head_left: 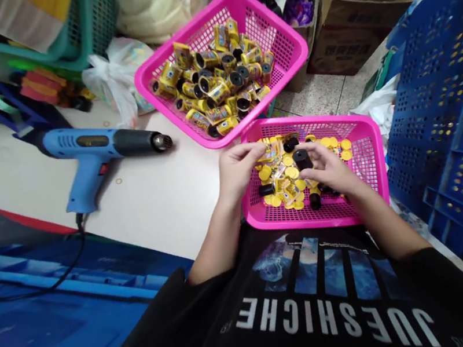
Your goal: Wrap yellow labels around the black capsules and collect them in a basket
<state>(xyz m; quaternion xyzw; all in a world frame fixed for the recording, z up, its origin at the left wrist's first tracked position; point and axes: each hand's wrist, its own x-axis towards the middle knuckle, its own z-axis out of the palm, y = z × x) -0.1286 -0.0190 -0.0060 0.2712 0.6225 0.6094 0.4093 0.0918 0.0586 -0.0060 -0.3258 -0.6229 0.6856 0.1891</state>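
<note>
Over the near pink basket [382,167], my right hand [329,167] grips a black plastic cylinder [302,159] between thumb and fingers. My left hand [235,170] is closed in a pinch at the basket's left side, with a clear and yellow printed plastic sleeve [271,151] at its fingertips. Below the hands lie yellow discs [291,172], more printed sleeves and a few loose black cylinders [266,189]. The far pink basket [282,51] holds many black cylinders wrapped in yellow printed sleeves [216,91].
A blue heat gun [81,141] lies on the white table [152,203] at the left, its cord trailing down. Blue crates [438,123] stand at the right. Behind are a cardboard box [360,18], a tied plastic bag [120,79] and green baskets [98,24].
</note>
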